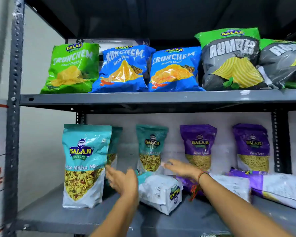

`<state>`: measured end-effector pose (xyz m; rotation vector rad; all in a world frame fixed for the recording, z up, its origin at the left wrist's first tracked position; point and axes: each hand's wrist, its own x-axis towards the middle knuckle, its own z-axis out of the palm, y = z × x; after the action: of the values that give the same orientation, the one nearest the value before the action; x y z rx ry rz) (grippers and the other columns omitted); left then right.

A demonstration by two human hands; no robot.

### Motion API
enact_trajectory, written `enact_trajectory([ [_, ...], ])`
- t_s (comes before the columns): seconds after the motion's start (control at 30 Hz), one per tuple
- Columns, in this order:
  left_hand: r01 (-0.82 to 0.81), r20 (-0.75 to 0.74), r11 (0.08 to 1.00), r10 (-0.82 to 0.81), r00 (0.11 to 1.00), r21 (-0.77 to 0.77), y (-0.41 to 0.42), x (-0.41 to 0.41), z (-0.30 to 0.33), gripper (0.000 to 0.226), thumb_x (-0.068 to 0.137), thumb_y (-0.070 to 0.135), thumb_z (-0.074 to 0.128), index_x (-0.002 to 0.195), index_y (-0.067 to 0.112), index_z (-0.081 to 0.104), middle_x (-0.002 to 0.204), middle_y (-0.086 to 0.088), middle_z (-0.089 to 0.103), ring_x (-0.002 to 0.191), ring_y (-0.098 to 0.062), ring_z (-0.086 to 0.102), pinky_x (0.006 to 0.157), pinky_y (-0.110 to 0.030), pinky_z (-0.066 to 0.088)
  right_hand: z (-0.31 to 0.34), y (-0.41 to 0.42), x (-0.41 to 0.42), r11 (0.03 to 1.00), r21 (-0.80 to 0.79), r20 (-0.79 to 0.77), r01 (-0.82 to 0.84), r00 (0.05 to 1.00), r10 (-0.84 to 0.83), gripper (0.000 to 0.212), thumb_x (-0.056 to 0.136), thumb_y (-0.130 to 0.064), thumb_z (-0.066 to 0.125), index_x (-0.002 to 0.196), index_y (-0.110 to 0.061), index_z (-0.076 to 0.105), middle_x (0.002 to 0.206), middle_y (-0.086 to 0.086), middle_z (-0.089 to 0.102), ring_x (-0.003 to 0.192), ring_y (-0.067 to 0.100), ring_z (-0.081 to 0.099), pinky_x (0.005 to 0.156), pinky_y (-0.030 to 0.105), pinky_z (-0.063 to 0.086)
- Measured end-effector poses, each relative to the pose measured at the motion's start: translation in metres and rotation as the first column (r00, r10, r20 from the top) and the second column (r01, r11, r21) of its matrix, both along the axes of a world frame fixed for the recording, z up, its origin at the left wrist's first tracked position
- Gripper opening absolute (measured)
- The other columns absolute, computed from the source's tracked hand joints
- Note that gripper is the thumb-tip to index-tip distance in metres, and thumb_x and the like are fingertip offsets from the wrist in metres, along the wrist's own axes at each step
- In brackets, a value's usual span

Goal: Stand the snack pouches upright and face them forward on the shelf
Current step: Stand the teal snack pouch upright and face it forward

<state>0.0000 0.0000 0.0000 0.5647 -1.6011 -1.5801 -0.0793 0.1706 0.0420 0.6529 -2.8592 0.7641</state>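
On the lower shelf (58, 218) a teal Khatta Mitha pouch (84, 165) stands upright at the front left, with another teal pouch (114, 146) half hidden behind it. A third teal pouch (150, 147) and two purple Aloo Sev pouches (198, 146) (251, 147) stand at the back. A teal pouch (161, 192) lies flat, its white back up. Purple pouches (280, 187) lie flat at the right. My left hand (123, 182) hovers open just left of the lying teal pouch. My right hand (181, 168) is open above it, holding nothing.
The upper shelf (143, 98) carries a green Crunchem bag (70, 69), two blue Crunchem bags (121, 69) and grey Rumbles bags (231, 60). A perforated grey upright (14, 117) frames the left side, and a white wall with a red poster lies beyond it.
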Motion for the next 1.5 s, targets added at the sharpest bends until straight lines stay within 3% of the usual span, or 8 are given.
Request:
enact_trajectory([
  [0.13, 0.039, 0.181, 0.940, -0.105, 0.978, 0.339, 0.005, -0.013, -0.037, 0.065, 0.081, 0.001, 0.059, 0.142, -0.006, 0.037, 0.144, -0.033, 0.043, 0.130, -0.048, 0.045, 0.111, -0.052, 0.038, -0.031, -0.003, -0.026, 0.997, 0.026, 0.268, -0.071, 0.962, 0.061, 0.064, 0.098, -0.055, 0.035, 0.142, -0.010, 0.048, 0.151, 0.009, 0.046, 0.136, 0.024, 0.046, 0.115, 0.037, 0.036],
  [0.53, 0.267, -0.036, 0.742, -0.312, 0.950, 0.615, 0.016, -0.042, -0.045, 0.039, 0.088, -0.011, 0.039, 0.122, -0.009, 0.058, 0.123, -0.027, 0.066, 0.108, -0.042, 0.065, 0.097, -0.056, 0.052, -0.030, -0.010, -0.041, 0.971, -0.233, 0.549, 0.056, 0.831, 0.083, 0.035, 0.095, -0.054, 0.045, 0.090, -0.028, 0.068, 0.075, -0.018, 0.072, 0.059, -0.007, 0.068, 0.043, 0.008, 0.048],
  [0.67, 0.297, -0.130, 0.716, -0.280, 0.951, 0.631, 0.013, -0.039, -0.033, 0.033, 0.092, -0.013, 0.035, 0.113, -0.007, 0.059, 0.097, -0.017, 0.064, 0.087, -0.037, 0.063, 0.058, -0.035, 0.053, -0.039, -0.009, -0.033, 0.938, -0.336, 0.486, 0.079, 0.868, 0.101, 0.051, 0.083, -0.061, 0.061, 0.110, -0.019, 0.070, 0.088, -0.008, 0.077, 0.074, 0.004, 0.072, 0.054, 0.015, 0.052],
  [0.9, 0.566, -0.331, 0.733, -0.464, 0.822, 0.377, 0.002, -0.042, 0.000, 0.030, 0.093, -0.012, 0.036, 0.106, -0.002, 0.061, 0.101, -0.026, 0.065, 0.089, -0.034, 0.062, 0.094, -0.059, 0.050, -0.036, -0.012, -0.021, 0.635, -0.770, 0.116, -0.067, 0.963, 0.242, 0.028, 0.092, -0.024, 0.065, 0.103, 0.002, 0.069, 0.093, 0.008, 0.074, 0.075, 0.009, 0.066, 0.067, 0.019, 0.049],
  [1.03, 0.653, -0.356, 0.752, -0.588, 0.727, 0.091, -0.014, -0.050, 0.019, 0.029, 0.097, -0.005, 0.044, 0.097, 0.013, 0.066, 0.089, -0.004, 0.078, 0.078, -0.022, 0.072, 0.080, -0.042, 0.058, -0.031, -0.016, -0.014, 0.482, -0.850, -0.095, -0.212, 0.962, 0.254, 0.020, 0.090, -0.009, 0.066, 0.108, -0.018, 0.067, 0.096, -0.004, 0.079, 0.086, 0.006, 0.074, 0.071, 0.017, 0.059],
  [1.23, 0.769, -0.248, 0.638, -0.739, 0.626, 0.036, -0.043, -0.067, -0.018, 0.026, 0.091, -0.005, 0.057, 0.115, 0.002, 0.065, 0.097, -0.014, 0.077, 0.080, -0.026, 0.073, 0.082, -0.042, 0.056, -0.084, -0.019, -0.010, 0.630, -0.756, -0.193, -0.177, 0.980, 0.045, 0.043, 0.083, -0.004, 0.071, 0.108, -0.035, 0.056, 0.113, -0.007, 0.073, 0.104, 0.012, 0.071, 0.092, 0.037, 0.057],
  [1.4, 0.791, -0.213, 0.608, -0.766, 0.606, 0.065, -0.068, -0.073, -0.035, 0.024, 0.091, -0.009, 0.052, 0.099, 0.006, 0.070, 0.087, -0.008, 0.079, 0.077, -0.018, 0.073, 0.074, -0.032, 0.055, -0.096, -0.023, -0.004, 0.794, -0.592, -0.219, -0.137, 0.976, 0.006, 0.053, 0.077, -0.008, 0.076, 0.100, -0.049, 0.051, 0.102, -0.033, 0.067, 0.093, -0.014, 0.064, 0.074, 0.007, 0.052],
  [1.5, 0.803, -0.181, 0.589, -0.784, 0.594, 0.086, -0.071, -0.076, -0.034, 0.025, 0.093, -0.010, 0.049, 0.101, 0.005, 0.068, 0.083, -0.006, 0.080, 0.072, -0.015, 0.075, 0.071, -0.031, 0.056, -0.090, -0.026, 0.005, 0.792, -0.603, -0.223, -0.097, 0.973, -0.051, 0.049, 0.074, -0.011, 0.080, 0.102, -0.039, 0.050, 0.098, -0.018, 0.066, 0.091, -0.008, 0.064, 0.078, 0.012, 0.054],
])
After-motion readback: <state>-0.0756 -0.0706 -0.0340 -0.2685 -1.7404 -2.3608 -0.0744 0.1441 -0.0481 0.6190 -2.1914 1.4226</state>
